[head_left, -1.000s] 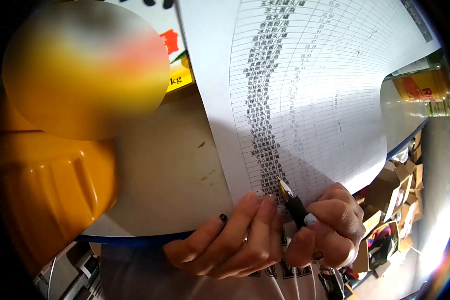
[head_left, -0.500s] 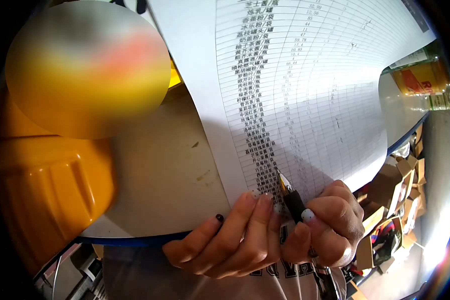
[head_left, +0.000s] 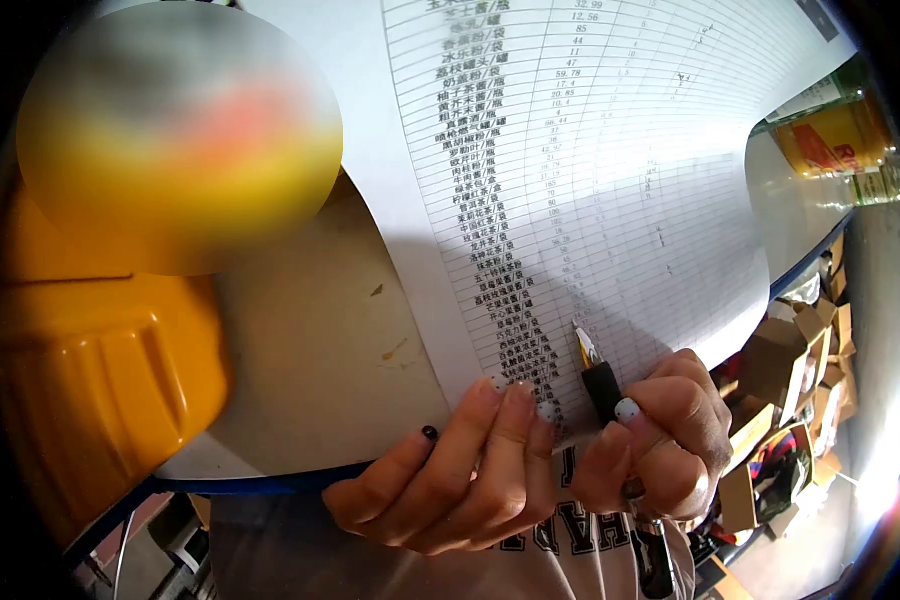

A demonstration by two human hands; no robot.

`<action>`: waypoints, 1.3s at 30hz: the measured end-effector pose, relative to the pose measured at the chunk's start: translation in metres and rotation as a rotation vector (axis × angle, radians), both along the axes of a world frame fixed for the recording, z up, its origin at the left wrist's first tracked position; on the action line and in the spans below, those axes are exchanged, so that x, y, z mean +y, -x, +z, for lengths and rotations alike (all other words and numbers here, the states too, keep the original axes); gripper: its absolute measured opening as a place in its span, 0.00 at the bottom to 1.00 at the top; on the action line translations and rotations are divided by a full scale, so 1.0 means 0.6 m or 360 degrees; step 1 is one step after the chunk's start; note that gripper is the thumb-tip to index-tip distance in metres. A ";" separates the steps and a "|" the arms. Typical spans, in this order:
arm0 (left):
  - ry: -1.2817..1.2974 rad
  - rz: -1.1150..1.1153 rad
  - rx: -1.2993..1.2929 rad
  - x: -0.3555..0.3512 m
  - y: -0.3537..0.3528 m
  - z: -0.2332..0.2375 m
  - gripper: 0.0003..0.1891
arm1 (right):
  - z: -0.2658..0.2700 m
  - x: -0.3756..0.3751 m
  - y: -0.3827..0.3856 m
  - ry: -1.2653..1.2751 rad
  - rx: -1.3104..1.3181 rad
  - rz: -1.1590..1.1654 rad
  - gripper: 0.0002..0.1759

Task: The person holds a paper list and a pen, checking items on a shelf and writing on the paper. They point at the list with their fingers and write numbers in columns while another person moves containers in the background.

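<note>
A large printed sheet [head_left: 610, 200] with rows of text and numbers lies over the table and curves up at the right. My right hand [head_left: 670, 440] is closed round a dark pen [head_left: 602, 390], whose metal nib points at the lower rows of the number column. The fingers of my left hand [head_left: 460, 470] rest on the sheet's bottom edge, close together, with the thumb hidden; the little finger is bent to the side. Whether they pinch the paper is unclear.
Yellow-orange plastic [head_left: 120, 360] stands at the left, below a round blurred patch. The light tabletop [head_left: 310, 340] has a blue edge. Bottles [head_left: 835, 140] are at the upper right. Open cardboard boxes [head_left: 775, 360] are on the floor at the right.
The pen tip has moved slightly right across the rows, out from the printed names to the number column. The sheet has shifted a little left in view. Both hands keep their hold.
</note>
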State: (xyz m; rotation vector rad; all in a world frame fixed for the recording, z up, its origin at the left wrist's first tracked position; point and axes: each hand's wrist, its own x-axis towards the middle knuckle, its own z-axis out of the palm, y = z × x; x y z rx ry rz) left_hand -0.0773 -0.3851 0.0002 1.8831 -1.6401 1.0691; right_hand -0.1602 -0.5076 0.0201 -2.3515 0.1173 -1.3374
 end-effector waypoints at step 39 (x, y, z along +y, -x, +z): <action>-0.0165 -0.0116 0.0014 0.004 -0.008 0.008 0.06 | -0.008 -0.041 0.027 0.0033 -0.0036 -0.0277 0.11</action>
